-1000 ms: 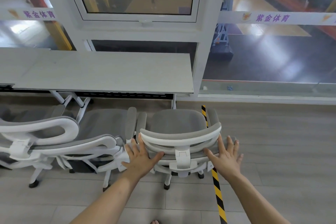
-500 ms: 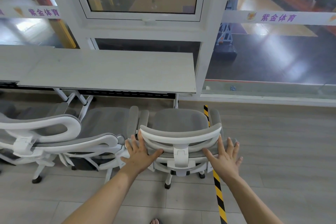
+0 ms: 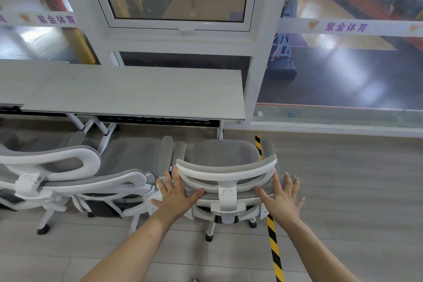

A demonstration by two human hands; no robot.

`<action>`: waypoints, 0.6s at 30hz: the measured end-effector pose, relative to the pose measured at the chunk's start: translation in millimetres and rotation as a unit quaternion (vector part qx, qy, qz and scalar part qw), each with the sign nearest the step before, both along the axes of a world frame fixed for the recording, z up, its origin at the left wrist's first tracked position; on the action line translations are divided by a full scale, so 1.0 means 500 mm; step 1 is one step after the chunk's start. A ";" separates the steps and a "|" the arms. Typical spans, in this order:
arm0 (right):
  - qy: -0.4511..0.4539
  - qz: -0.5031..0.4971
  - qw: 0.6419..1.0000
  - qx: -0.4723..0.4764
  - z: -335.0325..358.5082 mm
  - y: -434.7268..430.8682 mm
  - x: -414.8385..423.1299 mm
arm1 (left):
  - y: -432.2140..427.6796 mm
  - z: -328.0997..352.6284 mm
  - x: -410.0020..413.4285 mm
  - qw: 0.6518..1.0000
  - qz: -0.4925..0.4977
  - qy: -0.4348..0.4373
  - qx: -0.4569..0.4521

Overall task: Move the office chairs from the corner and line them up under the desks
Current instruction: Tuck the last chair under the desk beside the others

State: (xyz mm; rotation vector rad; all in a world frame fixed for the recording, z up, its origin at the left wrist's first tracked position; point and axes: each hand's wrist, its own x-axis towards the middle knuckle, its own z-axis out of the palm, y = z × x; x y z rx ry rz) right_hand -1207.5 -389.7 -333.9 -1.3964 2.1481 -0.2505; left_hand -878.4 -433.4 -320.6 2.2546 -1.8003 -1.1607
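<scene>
Rightmost chair (image 3: 224,153) slightly nearer desk (image 3: 137,94); neighbouring chair (image 3: 132,155) alongside, desk leg (image 3: 220,130) ahead.

A single wide-angle camera worn on the person's head looks forward and steeply down, from above the pale grey rectangular desk top (image 3: 137,91). It faces the white-framed glass wall (image 3: 258,52). The grey mesh office chair with a white frame (image 3: 224,151) sits close, just below centre. Both forearms enter from the bottom edge, and straight lines bow near the picture's edges.
</scene>
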 end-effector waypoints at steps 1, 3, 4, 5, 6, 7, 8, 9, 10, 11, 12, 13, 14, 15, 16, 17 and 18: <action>0.000 0.001 1.000 0.001 0.002 -0.001 0.001 | -0.001 0.001 0.001 1.000 0.000 -0.001 0.003; 0.001 0.001 1.000 0.004 0.006 -0.001 0.003 | -0.004 0.000 0.002 1.000 0.000 -0.009 0.002; 0.003 -0.001 1.000 0.008 0.008 -0.001 0.004 | -0.005 -0.001 0.002 1.000 -0.001 -0.013 0.002; 0.006 0.001 1.000 0.008 0.009 -0.001 0.004 | -0.005 0.000 0.003 1.000 -0.002 -0.012 0.003; 0.006 0.003 1.000 0.014 0.013 0.000 0.006 | -0.004 0.000 0.003 1.000 -0.003 -0.012 0.003; 0.006 0.004 1.000 0.015 0.015 0.001 0.008 | -0.004 0.001 0.004 1.000 -0.004 -0.013 0.001; 0.005 0.003 1.000 0.018 0.017 0.001 0.010 | -0.005 0.001 0.006 1.000 -0.005 -0.015 0.002; 0.005 0.002 1.000 0.019 0.019 0.002 0.012 | -0.007 0.003 0.008 1.000 -0.007 -0.016 0.006; 0.003 0.000 1.000 0.019 0.021 0.003 0.013 | -0.009 0.003 0.009 1.000 -0.009 -0.013 0.005; 0.005 -0.001 1.000 0.016 0.024 0.003 0.015 | -0.008 0.002 0.009 1.000 -0.010 -0.014 0.003; 0.009 0.001 1.000 0.015 0.029 0.004 0.015 | -0.005 0.001 0.009 1.000 -0.013 -0.014 0.004; 0.012 0.002 1.000 0.015 0.032 0.005 0.013 | -0.005 0.002 0.011 1.000 -0.019 -0.014 0.004; 0.012 0.005 1.000 0.023 0.039 0.007 0.011 | -0.006 0.010 0.012 1.000 -0.020 -0.003 -0.001; 0.018 0.011 0.999 0.024 0.044 0.009 0.006 | -0.010 0.013 0.017 1.000 -0.016 0.008 -0.014; 0.025 0.020 0.999 0.022 0.055 0.012 -0.001 | -0.009 0.019 0.022 0.999 -0.008 0.019 -0.034; 0.025 0.022 0.999 0.010 0.067 0.016 -0.011 | 0.004 0.014 0.030 0.997 0.006 0.039 -0.066; 0.024 0.020 0.999 -0.031 0.084 0.015 -0.017 | 0.028 0.009 0.042 0.991 0.019 0.050 -0.124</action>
